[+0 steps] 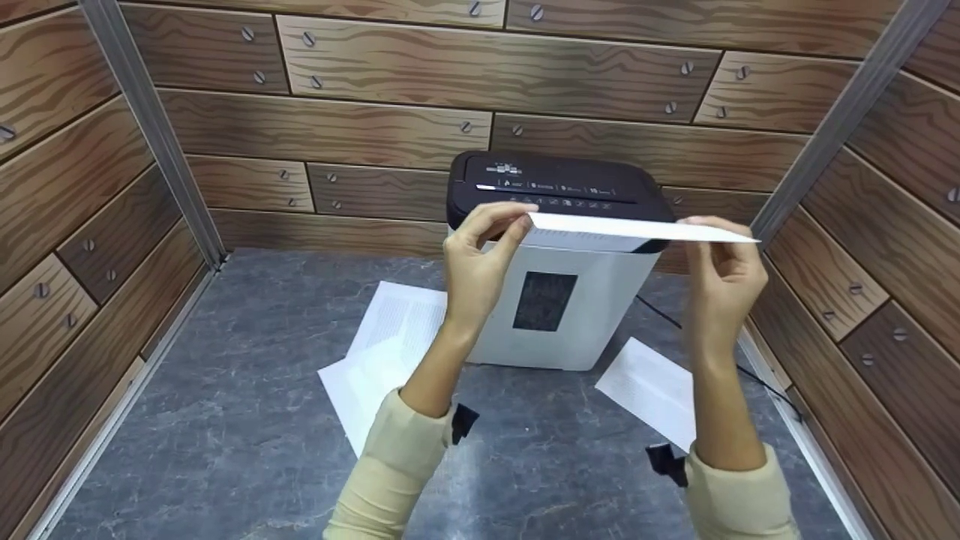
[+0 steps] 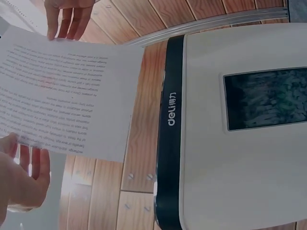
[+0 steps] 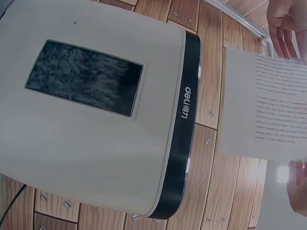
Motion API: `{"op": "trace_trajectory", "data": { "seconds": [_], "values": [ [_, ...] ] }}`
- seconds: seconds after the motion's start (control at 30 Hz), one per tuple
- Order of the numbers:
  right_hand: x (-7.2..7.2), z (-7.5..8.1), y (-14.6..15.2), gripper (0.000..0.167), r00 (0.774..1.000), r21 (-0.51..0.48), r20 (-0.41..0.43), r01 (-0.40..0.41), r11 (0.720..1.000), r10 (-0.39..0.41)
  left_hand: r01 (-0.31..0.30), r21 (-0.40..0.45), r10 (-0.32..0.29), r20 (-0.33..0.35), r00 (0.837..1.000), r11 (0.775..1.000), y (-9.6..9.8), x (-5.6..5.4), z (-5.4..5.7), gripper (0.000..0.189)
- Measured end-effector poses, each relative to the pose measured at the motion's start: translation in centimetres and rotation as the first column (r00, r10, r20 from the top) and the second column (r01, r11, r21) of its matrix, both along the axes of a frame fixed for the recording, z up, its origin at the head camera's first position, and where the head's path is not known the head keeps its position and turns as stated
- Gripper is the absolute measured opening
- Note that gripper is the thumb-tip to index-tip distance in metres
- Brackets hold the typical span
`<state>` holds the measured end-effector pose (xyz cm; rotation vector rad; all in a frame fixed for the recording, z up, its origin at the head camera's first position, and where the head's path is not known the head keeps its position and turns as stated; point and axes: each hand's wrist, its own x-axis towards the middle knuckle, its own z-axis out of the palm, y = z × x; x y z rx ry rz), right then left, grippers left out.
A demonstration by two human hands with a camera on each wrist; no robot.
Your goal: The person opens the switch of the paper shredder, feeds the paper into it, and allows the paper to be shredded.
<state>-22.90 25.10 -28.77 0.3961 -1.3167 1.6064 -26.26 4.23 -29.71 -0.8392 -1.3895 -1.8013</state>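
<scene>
A printed sheet of paper (image 1: 637, 227) is held up nearly level above the front of a white and black paper shredder (image 1: 487, 341). My left hand (image 1: 484, 259) pinches its left edge between thumb and fingers; my right hand (image 1: 726, 274) pinches the right edge. Seen from the left wrist, the sheet (image 2: 62, 91) is flat, with lines of print on its underside. The shredder's black top (image 1: 555, 169) lies just behind the sheet, its slot hidden from view. Paper shreds show through the dark front window (image 3: 86, 76).
Printed sheets (image 1: 401, 315) overlap on the grey floor at left, partly behind the left forearm. Another sheet (image 1: 652, 390) lies at right, beside the right forearm. A black cord (image 1: 765, 386) runs along the right side. Wood-patterned walls (image 1: 390, 67) enclose the space.
</scene>
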Motion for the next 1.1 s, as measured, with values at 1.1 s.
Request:
{"op": "trace_trajectory", "data": {
  "seconds": [1.1],
  "values": [
    [-6.0, -0.1, 0.0, 0.007, 0.997, 0.179, 0.053, 0.043, 0.983, -0.053, 0.071, 0.044, -0.076, 0.121, 0.990, 0.996, 1.0, -7.6, -2.0, 0.013]
  ]
}}
